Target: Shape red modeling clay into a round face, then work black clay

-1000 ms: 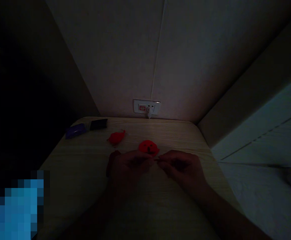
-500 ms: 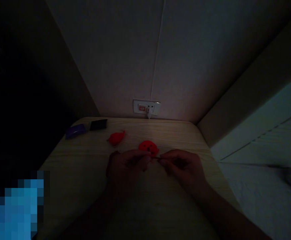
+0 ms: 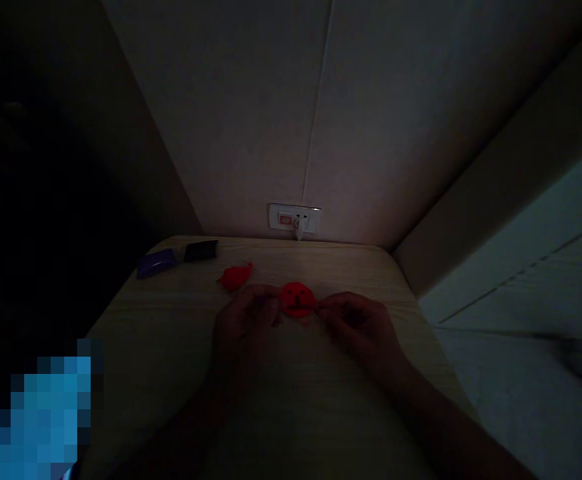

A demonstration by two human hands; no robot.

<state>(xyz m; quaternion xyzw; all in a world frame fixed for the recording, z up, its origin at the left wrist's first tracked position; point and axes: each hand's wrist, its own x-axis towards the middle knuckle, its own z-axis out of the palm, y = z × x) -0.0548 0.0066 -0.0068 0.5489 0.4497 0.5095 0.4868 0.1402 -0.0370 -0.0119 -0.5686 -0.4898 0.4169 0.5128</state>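
Observation:
A flat round red piece [image 3: 291,291], perhaps modelling clay, lies on the wooden tabletop with small dark spots on it like a face. Across its lower part runs a thin dark strip [image 3: 301,308]. My left hand [image 3: 248,320] is closed at the disc's left edge, thumb and forefinger close together; what they hold, if anything, is too dark to see. On the right side, my right hand [image 3: 358,327] pinches with its fingertips at the strip's right end. Beyond my left hand lies a red packet or lump [image 3: 235,277] with a twisted end.
A purple packet [image 3: 156,264] and a black packet [image 3: 201,251] lie at the tabletop's [image 3: 291,413] back left. The wall behind carries a socket plate [image 3: 295,219] with a plug in it. A pale panel [image 3: 535,280] stands at the right. The light is dim.
The dark strip, held between my hands in front of the disc, now lies across it. My left hand has moved left, and more of the disc shows.

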